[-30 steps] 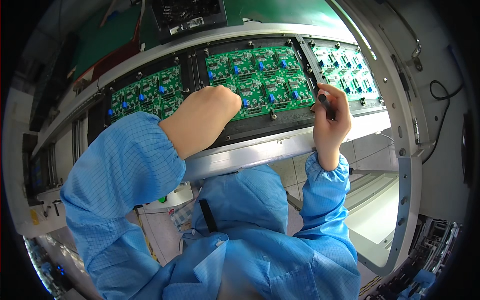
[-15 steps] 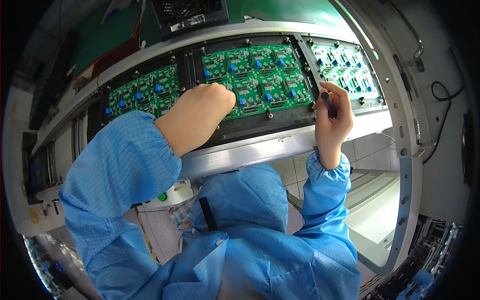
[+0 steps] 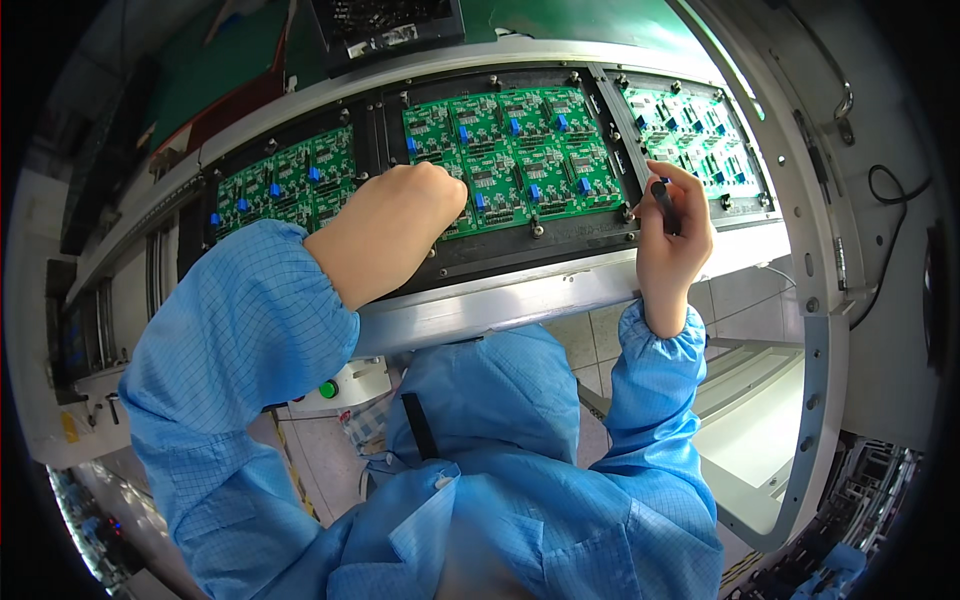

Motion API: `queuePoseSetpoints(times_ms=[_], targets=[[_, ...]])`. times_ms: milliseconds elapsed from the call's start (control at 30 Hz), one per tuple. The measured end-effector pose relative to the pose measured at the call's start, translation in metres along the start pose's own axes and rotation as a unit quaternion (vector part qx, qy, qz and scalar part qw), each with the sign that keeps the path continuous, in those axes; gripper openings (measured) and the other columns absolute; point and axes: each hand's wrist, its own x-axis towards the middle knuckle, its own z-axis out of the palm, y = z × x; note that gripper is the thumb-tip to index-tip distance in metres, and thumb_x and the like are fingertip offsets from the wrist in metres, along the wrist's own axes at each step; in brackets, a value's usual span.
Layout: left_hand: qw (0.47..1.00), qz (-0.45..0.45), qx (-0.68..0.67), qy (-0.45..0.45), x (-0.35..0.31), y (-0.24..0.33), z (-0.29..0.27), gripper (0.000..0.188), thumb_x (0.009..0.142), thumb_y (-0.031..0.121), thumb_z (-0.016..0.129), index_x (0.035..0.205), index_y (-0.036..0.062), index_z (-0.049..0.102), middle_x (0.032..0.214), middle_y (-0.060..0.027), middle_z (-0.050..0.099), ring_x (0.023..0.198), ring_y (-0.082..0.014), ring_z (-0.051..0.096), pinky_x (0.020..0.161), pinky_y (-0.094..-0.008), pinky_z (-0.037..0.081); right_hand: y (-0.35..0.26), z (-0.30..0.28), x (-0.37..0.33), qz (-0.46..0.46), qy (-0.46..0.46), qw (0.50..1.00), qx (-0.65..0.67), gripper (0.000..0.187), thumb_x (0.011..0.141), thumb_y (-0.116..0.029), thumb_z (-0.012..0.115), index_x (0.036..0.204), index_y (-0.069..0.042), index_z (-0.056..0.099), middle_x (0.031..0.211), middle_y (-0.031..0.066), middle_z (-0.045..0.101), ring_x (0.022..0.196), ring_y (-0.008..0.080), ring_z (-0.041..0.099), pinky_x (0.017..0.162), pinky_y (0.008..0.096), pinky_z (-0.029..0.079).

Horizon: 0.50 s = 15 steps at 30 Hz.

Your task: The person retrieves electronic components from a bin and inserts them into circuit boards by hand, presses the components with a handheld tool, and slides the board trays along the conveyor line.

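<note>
Over the left edge of the middle green circuit-board panel (image 3: 512, 150) rests my left hand (image 3: 395, 225), knuckles up and fingers curled under. The hand's own back hides the fingertips and whatever they may hold. A dark pen-like tool (image 3: 664, 208) is gripped in my right hand (image 3: 676, 240), by the black bar between the middle and right panels. Small blue box-shaped parts stand on the boards. To the left lies another green panel (image 3: 290, 185), partly covered by my left hand and sleeve. The right panel (image 3: 690, 140) is brightly lit.
Black carrier frames (image 3: 500, 250) with metal studs hold the panels. A silver rail (image 3: 500, 305) runs along the near side. Beyond the panels, a black bin (image 3: 385, 25) sits on a green surface. A white metal frame (image 3: 812, 250) rises at right; a green button (image 3: 328, 389) shows below left.
My right hand has shifted slightly to the right with the pen-like tool. My left hand stays in nearly the same spot. The view has moved a little.
</note>
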Motion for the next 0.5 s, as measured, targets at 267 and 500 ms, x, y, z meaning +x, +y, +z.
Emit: queuePoseSetpoints(times_ms=[267, 500], targets=[[1.0, -0.013, 0.005, -0.011, 0.0018, 0.0006, -0.001, 0.007, 0.077, -0.007, 0.064, 0.082, -0.0053, 0.059, 0.081, -0.0222, 0.065, 0.083, -0.0372, 0.07, 0.074, -0.0418, 0.058, 0.0002, -0.0031, 0.0006, 0.0, 0.003, 1.0, -0.014, 0.017, 0.09, -0.002, 0.066, 0.106, -0.008, 0.067, 0.061, -0.0019, 0.05, 0.054, 0.0041, 0.042, 0.05, 0.0205, 0.032], [0.999, 0.021, 0.039, 0.0, -0.0029, -0.0009, 0.0009, 0.005, 0.078, -0.006, 0.062, 0.08, -0.0047, 0.058, 0.078, -0.0211, 0.064, 0.081, -0.0368, 0.069, 0.074, -0.0423, 0.058, 0.0032, -0.0061, 0.0024, -0.014, 0.002, 1.0, -0.008, 0.019, 0.089, 0.0, 0.064, 0.106, -0.007, 0.067, 0.06, -0.0016, 0.051, 0.053, 0.0041, 0.043, 0.05, 0.0204, 0.032]])
